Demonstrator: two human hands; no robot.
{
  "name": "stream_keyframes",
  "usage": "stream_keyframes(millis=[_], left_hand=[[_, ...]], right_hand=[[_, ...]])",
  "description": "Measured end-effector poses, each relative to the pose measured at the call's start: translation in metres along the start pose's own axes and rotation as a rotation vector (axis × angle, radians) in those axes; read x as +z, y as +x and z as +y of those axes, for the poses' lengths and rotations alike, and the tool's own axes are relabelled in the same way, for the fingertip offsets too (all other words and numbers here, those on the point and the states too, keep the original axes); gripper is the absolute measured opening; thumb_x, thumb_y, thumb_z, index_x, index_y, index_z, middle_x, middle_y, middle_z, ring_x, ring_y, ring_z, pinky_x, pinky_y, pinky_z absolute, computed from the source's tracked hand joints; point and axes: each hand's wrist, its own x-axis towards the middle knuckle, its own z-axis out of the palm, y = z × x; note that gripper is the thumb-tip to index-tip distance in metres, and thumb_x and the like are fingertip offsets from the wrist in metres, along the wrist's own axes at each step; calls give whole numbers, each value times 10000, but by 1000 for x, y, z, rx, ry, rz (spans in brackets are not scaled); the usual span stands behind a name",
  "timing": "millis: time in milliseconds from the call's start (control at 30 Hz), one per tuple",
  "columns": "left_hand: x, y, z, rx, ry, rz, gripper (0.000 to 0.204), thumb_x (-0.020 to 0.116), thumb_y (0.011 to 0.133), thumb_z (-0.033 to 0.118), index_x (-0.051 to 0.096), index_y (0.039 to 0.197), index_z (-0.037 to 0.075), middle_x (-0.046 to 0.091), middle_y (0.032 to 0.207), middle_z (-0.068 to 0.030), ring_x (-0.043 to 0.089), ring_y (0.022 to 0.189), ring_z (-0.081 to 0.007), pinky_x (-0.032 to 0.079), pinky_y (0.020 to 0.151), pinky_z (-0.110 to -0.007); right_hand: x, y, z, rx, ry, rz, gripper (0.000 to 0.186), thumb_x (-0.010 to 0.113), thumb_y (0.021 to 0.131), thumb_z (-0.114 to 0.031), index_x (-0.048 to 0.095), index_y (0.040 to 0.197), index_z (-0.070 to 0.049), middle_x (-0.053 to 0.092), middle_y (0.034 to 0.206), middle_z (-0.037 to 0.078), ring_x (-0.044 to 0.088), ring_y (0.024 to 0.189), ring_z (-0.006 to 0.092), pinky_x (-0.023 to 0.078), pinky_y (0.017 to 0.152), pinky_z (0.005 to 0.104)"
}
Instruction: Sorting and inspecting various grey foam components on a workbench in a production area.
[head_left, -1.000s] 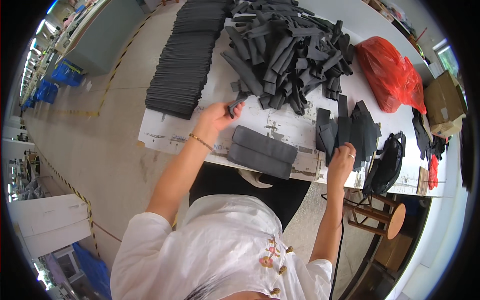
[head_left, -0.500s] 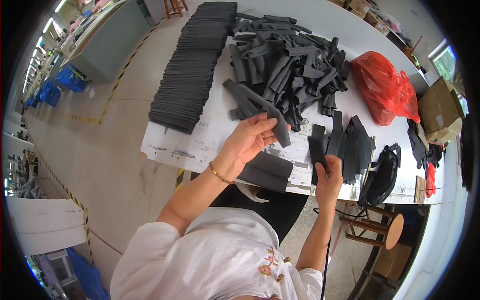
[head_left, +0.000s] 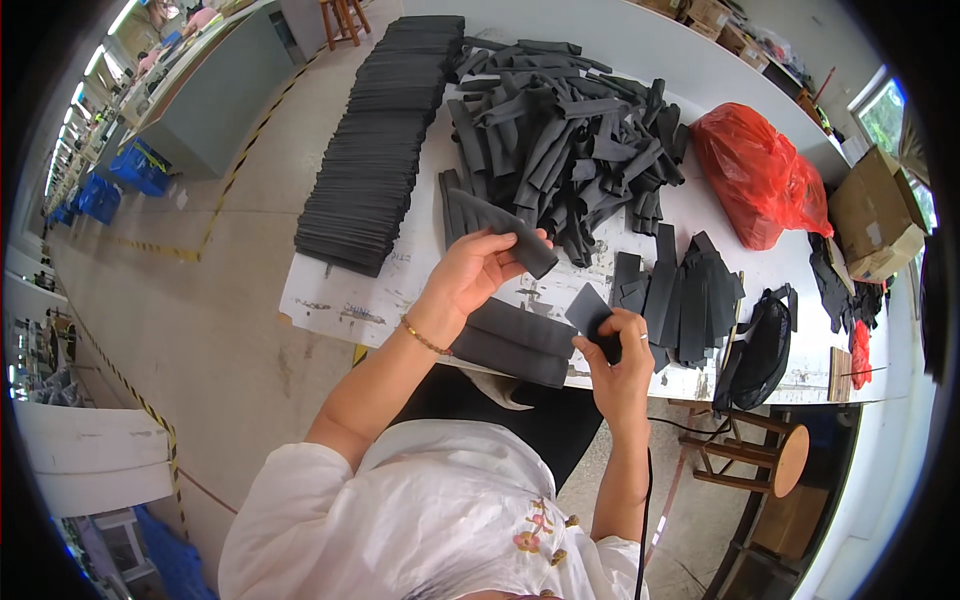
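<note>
My left hand (head_left: 470,278) is closed on a dark grey fabric tube (head_left: 532,255), thumb on top, its near end pointing toward my right hand. Between the thumb and fingers of my right hand (head_left: 622,375) is a thin, flat black strip (head_left: 588,310), held tilted above the table's near edge. Flat dark fabric pieces (head_left: 512,340) lie side by side on the table, below and between my hands. Beyond my left hand spreads a loose heap of similar dark tubes (head_left: 560,130). Several flat black strips (head_left: 688,305) are fanned out just past my right hand.
A long, neat stack of dark pieces (head_left: 380,150) runs along the left of the white table (head_left: 335,295). To the right are a red plastic bag (head_left: 760,175), a black mesh bag (head_left: 762,350) and a cardboard box (head_left: 875,215). A wooden stool (head_left: 790,460) stands below the table's right side.
My right hand has moved left from the fanned strips, bringing a flat black strip closer to the tube. My left hand, still holding the tube, has shifted slightly left.
</note>
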Motion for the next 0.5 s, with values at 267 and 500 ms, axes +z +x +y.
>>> stream_keyframes(millis=[267, 500], left_hand=[[-3, -6, -1, -46, -56, -13, 257, 491, 945, 5, 553, 1185, -66, 596, 1225, -236, 588, 1163, -355, 491, 1028, -431], [-3, -12, -1, -90, -77, -50, 284, 466, 936, -13, 530, 1209, -62, 571, 1253, -261, 565, 1191, -382, 468, 1045, -448]], right_hand=[[12, 18, -15, -55, -93, 160, 338, 801, 678, -48, 707, 1002, -68, 657, 913, 25, 563, 824, 229, 412, 802, 352], [18, 22, -17, -165, -207, 187, 280, 780, 699, -46, 714, 967, -92, 646, 923, -2, 567, 824, 215, 412, 798, 357]])
